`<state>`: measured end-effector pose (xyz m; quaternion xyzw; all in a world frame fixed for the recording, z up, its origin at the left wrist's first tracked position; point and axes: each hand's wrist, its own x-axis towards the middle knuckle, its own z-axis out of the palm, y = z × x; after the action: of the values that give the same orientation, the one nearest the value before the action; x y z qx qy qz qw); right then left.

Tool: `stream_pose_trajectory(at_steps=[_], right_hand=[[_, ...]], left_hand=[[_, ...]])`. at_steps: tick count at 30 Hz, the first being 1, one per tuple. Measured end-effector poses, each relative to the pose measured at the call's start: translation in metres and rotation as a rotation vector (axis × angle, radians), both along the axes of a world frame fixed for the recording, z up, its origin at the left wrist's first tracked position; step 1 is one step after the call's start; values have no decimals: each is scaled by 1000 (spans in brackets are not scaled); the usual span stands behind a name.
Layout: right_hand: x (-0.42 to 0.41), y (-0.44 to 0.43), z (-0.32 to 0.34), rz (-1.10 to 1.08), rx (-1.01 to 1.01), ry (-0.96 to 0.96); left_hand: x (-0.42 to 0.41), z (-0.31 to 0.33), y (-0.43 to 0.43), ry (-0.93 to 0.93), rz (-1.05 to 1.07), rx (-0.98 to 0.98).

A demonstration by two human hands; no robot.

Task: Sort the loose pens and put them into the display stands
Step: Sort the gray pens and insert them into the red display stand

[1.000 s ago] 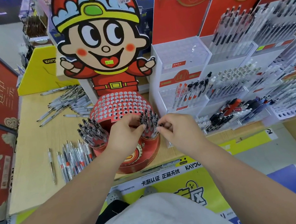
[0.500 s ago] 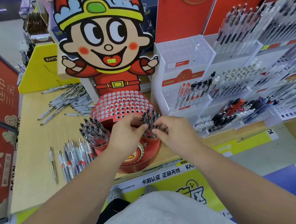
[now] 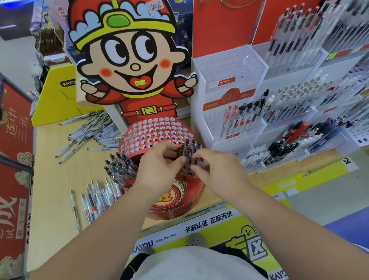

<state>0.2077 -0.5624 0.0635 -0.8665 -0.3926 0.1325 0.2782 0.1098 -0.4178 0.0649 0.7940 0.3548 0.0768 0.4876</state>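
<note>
Surface [image 3: 55, 199]: pale wood, carrying the stands and the loose pens.
White racks [image 3: 228, 66]: stepped tiers at right, touching the red stand's side; packed with upright rows of pens, red-capped and black-capped ones in the near-left tier.
Cartoon cut-out [image 3: 129, 61]: upright just behind the red stand.
Red stand [image 3: 155, 131]: round, domed top pierced with rows of holes; two bunches of pens standing in its lower front part.
Left hand [image 3: 157, 167]: fingers curled, thumb tip against the right bunch; whether gripping a pen, cannot tell.
Right hand [image 3: 218, 170]: thumb and forefinger pinching the black-capped pen at the near edge of the right bunch.
Far pile [image 3: 91, 133]: loose grey pens scattered flat, left of the red stand and behind it.
Near row [image 3: 98, 199]: loose clear pens with red bands, lying side by side just left of the red stand.
Left bunch [image 3: 119, 167]: black-capped pens, upright, leaning slightly outward.
Right bunch [image 3: 189, 149]: black-capped pens, upright, between the two hands.
Single pen [image 3: 74, 208]: flat on the surface, left of the near row, apart from it.
Black-capped pen [image 3: 198, 161]: upright in the right bunch.
</note>
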Motion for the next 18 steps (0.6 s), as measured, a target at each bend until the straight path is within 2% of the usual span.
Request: stream_pose_trajectory(at_steps=[5, 9, 18], right_hand=[[-11, 3, 9, -134, 152, 15], [-31, 34, 31, -128, 220, 12], [-118, 152, 61, -176, 310, 6]], left_hand=[[-15, 20, 20, -34, -4, 41], [-42, 40, 53, -104, 34, 14], [-148, 34, 197, -114, 71, -4]])
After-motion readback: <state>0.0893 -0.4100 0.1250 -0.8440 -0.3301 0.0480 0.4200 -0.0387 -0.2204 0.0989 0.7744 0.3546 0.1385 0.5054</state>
